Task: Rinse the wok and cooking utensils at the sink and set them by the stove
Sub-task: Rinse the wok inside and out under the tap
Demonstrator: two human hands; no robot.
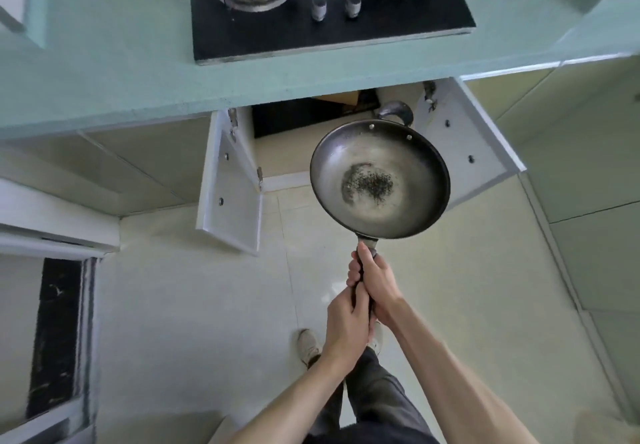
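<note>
Wok [380, 180] handle [363, 281] is wrapped by the curled fingers of both hands. Right hand [375, 284] grips nearer the pan, thumb lying along the top; left hand [346, 326] clasps just behind it. Outward, the dark round pan hangs level over the tiled floor [207, 305], dark specks pooled at its centre, before open cabinet doors [230, 184] below the stove [329, 11].

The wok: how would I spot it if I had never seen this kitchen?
Find the black stove set in the pale green counter; below it two white cupboard doors stand open. In front of them, over the floor, the wok is gripped by its long handle in the left hand and right hand. It is round dark metal with dark specks at its centre.
</note>
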